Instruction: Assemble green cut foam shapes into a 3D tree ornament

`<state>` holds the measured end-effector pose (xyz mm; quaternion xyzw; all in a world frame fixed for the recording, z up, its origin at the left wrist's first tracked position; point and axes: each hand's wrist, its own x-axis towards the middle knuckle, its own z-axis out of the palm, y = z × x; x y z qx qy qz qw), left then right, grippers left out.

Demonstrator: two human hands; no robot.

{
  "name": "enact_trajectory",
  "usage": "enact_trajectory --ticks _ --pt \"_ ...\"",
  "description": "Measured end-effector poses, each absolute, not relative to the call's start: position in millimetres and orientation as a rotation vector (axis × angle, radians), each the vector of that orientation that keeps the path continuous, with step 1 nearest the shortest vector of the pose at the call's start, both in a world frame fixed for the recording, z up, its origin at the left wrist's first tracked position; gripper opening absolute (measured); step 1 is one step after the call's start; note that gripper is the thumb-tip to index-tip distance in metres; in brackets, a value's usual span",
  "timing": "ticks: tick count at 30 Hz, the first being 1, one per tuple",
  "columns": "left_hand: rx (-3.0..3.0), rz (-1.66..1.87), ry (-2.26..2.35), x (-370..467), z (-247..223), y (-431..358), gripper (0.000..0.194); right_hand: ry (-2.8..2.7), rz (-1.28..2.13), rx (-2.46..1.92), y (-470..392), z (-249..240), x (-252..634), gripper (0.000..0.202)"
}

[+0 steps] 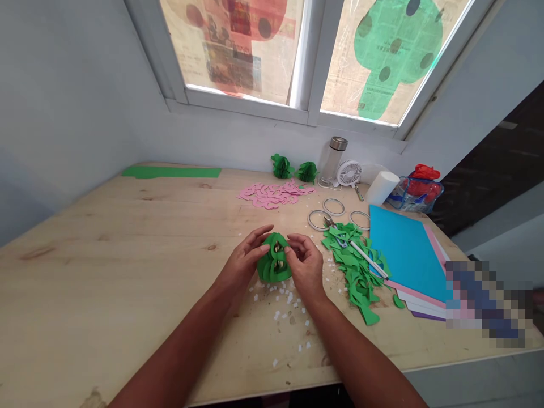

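Between my two hands is a rounded green paper craft (273, 275) with layered, fanned-out folds and a few openings in its face. The fingers of my left hand (245, 254) curve around its left side. My right hand (306, 262) grips the right edge, with the thumb against the paper. Small white paper bits (277, 315) lie scattered on the table beneath and in front of it. Just to the right is a heap of green paper scraps (355, 272), with scissors (334, 226) and a white pen-like stick (369, 259) on top.
Pink paper cutouts (272, 194) lie farther back, before two finished green paper crafts (281, 166). Tape rings (334, 207), a glass bottle (331, 161), a small fan (349, 173), a white roll (382, 188) and blue paper sheets (406, 249) stand or lie rightward. A green strip (178, 171) lies back left.
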<state>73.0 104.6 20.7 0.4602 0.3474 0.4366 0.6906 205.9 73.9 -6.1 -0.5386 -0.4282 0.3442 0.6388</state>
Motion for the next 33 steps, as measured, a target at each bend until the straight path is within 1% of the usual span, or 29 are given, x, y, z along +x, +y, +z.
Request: enact_trajectory --ticks 2,5,7,11,16,23,33 --pt "1.050 0.985 0.774 73.8 17.3 104.6 0.062 -0.982 0.774 -1.247 73.1 -4.2 205.8 0.022" --pt "1.124 0.959 0.778 75.9 9.3 104.8 0.077 -0.998 0.735 -1.269 71.7 -1.2 205.8 0.022" --pt "1.129 0.921 0.772 77.4 4.8 105.4 0.081 -0.992 0.722 -1.269 71.2 0.0 205.8 0.023" --pt "1.058 0.937 0.810 78.9 2.3 108.3 0.076 -0.956 0.807 -1.193 72.2 -1.2 205.1 0.028" --pt "1.109 1.116 0.932 79.0 2.6 110.7 0.068 -0.958 0.931 -1.125 73.4 -3.3 202.7 0.034" --pt "1.144 1.244 1.009 79.0 -0.1 111.1 0.061 -1.007 0.964 -1.161 73.0 -7.4 199.8 0.044" --pt "1.340 1.483 1.143 80.1 3.1 106.0 0.055 -1.042 0.954 -1.160 69.8 -5.2 196.1 0.044"
